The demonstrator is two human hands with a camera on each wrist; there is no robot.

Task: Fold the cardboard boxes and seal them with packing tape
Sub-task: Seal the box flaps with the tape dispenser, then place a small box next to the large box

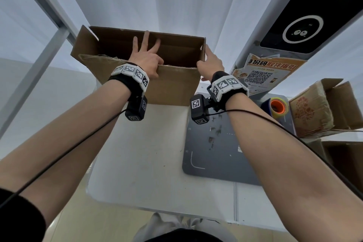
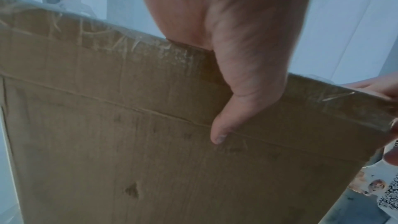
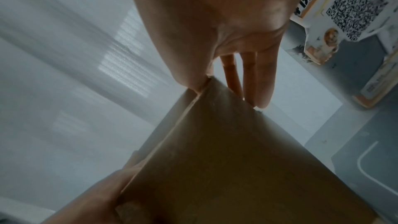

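Observation:
A brown cardboard box (image 1: 172, 84) stands at the far end of the white table (image 1: 147, 163), its open side towards me and one flap sticking out at the left. My left hand (image 1: 147, 59) straddles the near wall. Its straight, spread fingers reach inside and its thumb (image 2: 234, 105) presses the outer face of the box (image 2: 129, 142). My right hand (image 1: 208, 61) grips the box's right near corner, fingers (image 3: 262, 77) flat along the side wall of the box (image 3: 237, 168), thumb on the near wall. Old clear tape (image 2: 107, 40) lines the near wall's top edge.
A tape roll with an orange core (image 1: 277, 107) lies on a grey mat (image 1: 216, 153) at the table's right. Other cardboard boxes (image 1: 314, 108) are stacked further right. A QR-code poster (image 1: 263, 74) and a black panel (image 1: 314, 12) stand behind them.

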